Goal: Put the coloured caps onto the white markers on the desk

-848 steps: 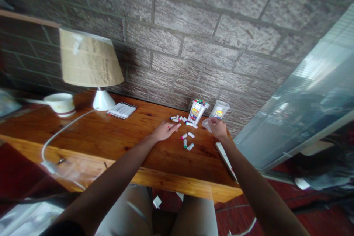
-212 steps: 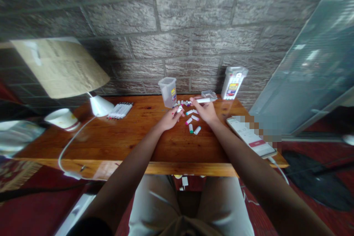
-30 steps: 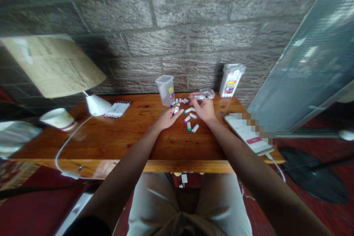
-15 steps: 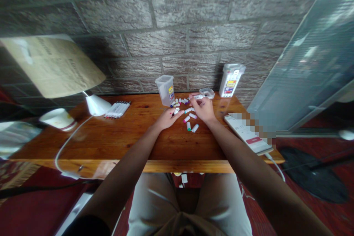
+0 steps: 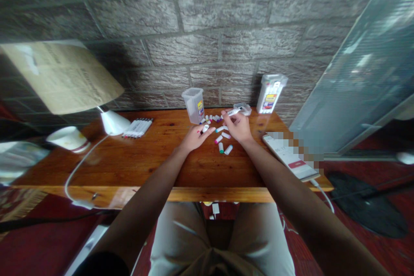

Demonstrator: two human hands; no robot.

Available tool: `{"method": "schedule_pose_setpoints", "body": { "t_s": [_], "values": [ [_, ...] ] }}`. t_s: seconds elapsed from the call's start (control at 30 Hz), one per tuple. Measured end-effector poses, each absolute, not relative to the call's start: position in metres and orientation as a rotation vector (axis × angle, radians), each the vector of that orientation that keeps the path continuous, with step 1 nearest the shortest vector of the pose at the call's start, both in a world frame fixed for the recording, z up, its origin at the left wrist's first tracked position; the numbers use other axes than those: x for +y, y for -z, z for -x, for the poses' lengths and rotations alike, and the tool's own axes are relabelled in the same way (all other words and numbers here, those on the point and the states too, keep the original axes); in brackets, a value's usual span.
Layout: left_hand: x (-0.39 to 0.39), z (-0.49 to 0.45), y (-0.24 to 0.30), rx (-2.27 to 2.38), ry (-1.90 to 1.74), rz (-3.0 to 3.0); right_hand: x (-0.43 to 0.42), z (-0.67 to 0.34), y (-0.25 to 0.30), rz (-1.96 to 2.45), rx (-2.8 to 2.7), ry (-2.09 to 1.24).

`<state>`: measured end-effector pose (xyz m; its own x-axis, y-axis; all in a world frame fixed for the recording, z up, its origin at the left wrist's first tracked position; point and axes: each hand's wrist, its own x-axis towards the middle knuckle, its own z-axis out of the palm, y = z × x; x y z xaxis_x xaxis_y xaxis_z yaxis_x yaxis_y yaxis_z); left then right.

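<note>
Between the thumb and fingers of my left hand [image 5: 193, 138] is a small white marker cap [image 5: 206, 128]. My right hand [image 5: 239, 127] is closed on a white marker [image 5: 233, 112], which lies tilted across the fingers with its dark end to the right. Several loose caps with coloured ends lie on the table between and beyond my hands, among them a green-ended cap [image 5: 221, 147] and a pink-ended cap [image 5: 218, 139]. Behind my left hand stands an uncovered clear plastic box [image 5: 193, 105]. A shallow clear lid [image 5: 243, 108] rests just past my right hand.
A row of white markers [image 5: 138, 128] lies left beside a lamp [image 5: 113, 123] and a paper cup [image 5: 67, 139]. A filled marker box [image 5: 270, 95] stands at the back right. A tablet [image 5: 291, 157] with a cable lies on the right of the wooden table [image 5: 136, 168].
The marker in my right hand has tilted slightly, its left end lower. The cap in my left hand has turned a little. Both hands stay nearly in place.
</note>
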<state>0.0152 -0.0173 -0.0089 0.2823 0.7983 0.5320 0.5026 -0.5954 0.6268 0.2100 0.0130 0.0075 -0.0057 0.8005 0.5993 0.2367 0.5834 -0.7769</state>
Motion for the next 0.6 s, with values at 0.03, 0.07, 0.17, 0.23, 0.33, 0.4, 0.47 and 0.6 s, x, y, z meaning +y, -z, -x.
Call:
{"method": "schedule_pose_setpoints", "body": {
  "t_s": [0.03,0.07,0.17,0.23,0.33,0.4,0.47,0.6],
  "values": [
    [-0.0176,-0.0154,0.0085,1.182,-1.237,-2.212,0.0133,-0.2101,-0.0070,0.904,-1.554,-0.560],
    [-0.0179,-0.0155,0.0081,1.184,-1.250,-2.202,0.0135,-0.2101,-0.0068,0.902,-1.555,-0.561],
    [-0.0191,-0.0160,0.0066,1.197,-1.286,-2.175,0.0135,-0.2101,-0.0069,0.907,-1.558,-0.563],
    [-0.0196,-0.0162,0.0060,1.207,-1.307,-2.163,0.0134,-0.2099,-0.0073,0.910,-1.554,-0.562],
    [-0.0200,-0.0168,0.0047,1.209,-1.341,-2.159,0.0136,-0.2097,-0.0074,0.906,-1.548,-0.561],
    [-0.0207,-0.0173,0.0032,1.203,-1.356,-2.169,0.0139,-0.2097,-0.0074,0.911,-1.547,-0.560],
    [-0.0216,-0.0177,0.0016,1.205,-1.363,-2.176,0.0137,-0.2098,-0.0078,0.920,-1.546,-0.560],
    [-0.0226,-0.0170,0.0008,1.235,-1.351,-2.175,0.0121,-0.2104,-0.0097,0.919,-1.536,-0.563]
  ]
}}
